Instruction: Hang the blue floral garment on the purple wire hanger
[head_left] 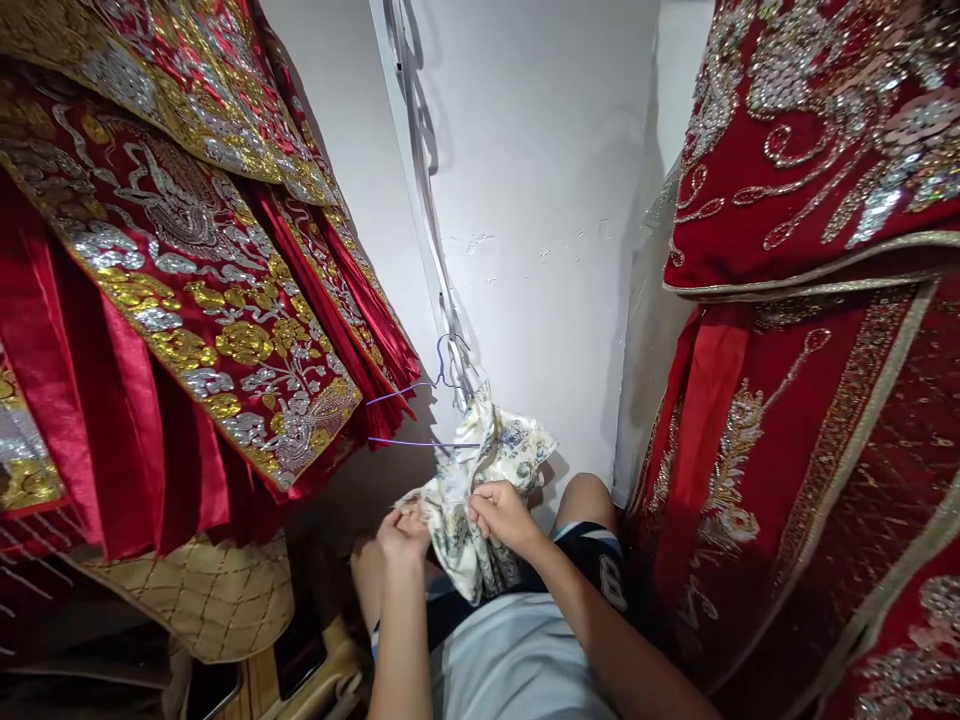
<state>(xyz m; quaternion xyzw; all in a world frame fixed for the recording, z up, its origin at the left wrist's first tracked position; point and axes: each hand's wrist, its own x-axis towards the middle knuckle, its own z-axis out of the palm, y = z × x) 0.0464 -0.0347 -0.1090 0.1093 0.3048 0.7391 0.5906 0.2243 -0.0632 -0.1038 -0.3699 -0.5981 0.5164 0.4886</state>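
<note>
A white floral garment [517,440] hangs partly on a thin purple hanger [420,443] in front of my lap. The hanger's left side is bare, and its hook reaches up to a cluster of white straps or hangers by the wall. My left hand [405,530] is closed on the garment's left edge, fingers curled. Pinching the cloth near its middle is my right hand [504,512]. Folds of the garment drop between both hands.
Red embroidered garments with gold and silver hang at the left [247,340], and beaded red ones at the right [825,200]. A white wall [540,200] stands ahead. Wooden furniture [259,690] is low at the left.
</note>
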